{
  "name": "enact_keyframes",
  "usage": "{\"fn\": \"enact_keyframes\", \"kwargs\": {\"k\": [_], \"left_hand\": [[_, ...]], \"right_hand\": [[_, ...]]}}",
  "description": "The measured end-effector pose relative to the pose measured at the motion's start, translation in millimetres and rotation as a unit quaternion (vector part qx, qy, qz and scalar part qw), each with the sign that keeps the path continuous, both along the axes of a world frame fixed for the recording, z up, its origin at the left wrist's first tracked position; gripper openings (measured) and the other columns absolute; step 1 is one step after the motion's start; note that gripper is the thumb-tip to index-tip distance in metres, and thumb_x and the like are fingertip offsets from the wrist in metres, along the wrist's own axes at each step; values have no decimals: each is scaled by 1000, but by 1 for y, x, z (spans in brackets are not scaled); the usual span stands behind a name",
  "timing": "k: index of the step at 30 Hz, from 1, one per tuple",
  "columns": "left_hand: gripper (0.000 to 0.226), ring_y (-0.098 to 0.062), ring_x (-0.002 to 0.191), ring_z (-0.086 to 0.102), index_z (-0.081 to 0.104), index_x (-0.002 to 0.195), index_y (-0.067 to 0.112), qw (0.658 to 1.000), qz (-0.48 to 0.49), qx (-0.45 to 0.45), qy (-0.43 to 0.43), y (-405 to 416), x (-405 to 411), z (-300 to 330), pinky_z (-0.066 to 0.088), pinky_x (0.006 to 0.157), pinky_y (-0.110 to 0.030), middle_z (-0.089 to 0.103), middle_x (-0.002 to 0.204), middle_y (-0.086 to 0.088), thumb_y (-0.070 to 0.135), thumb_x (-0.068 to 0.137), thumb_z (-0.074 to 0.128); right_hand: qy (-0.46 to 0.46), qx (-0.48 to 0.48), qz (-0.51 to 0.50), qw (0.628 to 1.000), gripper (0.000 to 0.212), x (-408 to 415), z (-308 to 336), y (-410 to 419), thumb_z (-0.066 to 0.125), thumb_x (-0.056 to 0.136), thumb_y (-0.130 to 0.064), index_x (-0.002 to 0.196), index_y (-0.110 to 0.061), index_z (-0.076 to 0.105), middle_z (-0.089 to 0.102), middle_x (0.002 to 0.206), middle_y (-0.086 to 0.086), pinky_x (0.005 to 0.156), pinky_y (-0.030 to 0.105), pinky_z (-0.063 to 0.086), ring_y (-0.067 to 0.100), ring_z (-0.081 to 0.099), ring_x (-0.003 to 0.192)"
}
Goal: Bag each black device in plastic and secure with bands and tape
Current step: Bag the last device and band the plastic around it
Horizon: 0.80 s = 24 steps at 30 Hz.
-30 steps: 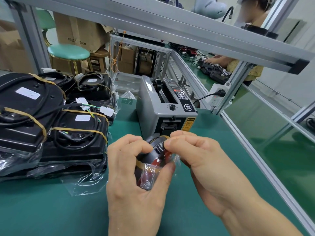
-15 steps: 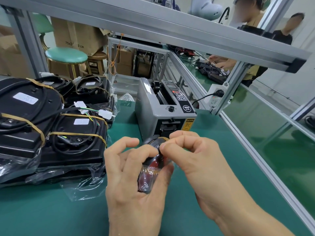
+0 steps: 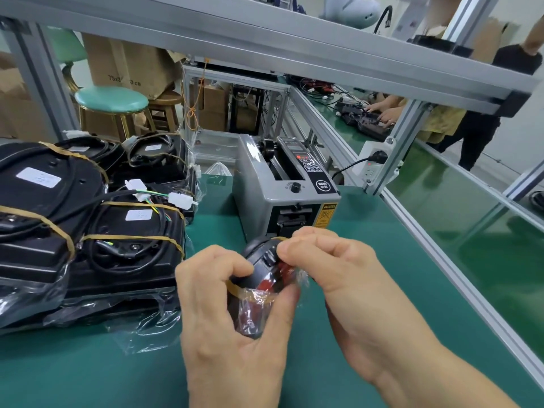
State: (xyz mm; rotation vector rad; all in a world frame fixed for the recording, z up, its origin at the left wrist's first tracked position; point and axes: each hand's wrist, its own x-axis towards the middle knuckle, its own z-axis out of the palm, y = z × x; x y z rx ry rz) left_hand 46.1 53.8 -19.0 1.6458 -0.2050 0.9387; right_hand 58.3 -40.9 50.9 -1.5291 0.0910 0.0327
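Both hands clamp one bagged black device [image 3: 259, 278]: left hand [image 3: 235, 328] cradles it, right hand [image 3: 338, 278] pinches top; long axis runs away from hands toward tape dispenser [image 3: 282, 189].

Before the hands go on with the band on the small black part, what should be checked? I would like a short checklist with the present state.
1. Left hand holds the small black part firmly: ok.
2. Plastic bag covers the whole part: cannot tell.
3. Rubber band lies around the part: ok, one loop shows.
4. Right hand pinches the band: cannot tell, fingertips hide it.
5. Tape dispenser stands just behind the hands: ok.
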Motion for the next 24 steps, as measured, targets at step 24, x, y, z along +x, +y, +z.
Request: {"fn": "enact_keyframes", "kwargs": {"k": [24], "left_hand": [[21,1,90,55,67,86,19,998,22,52,10,3,1,0,41,76,-6,50,101,-10,26,69,78]], "right_hand": [[-44,-74,-90,992,21,3,-18,-5,72,73,-7,85,-21,61,64,94,0,79,25,49,12,61,90]]}}
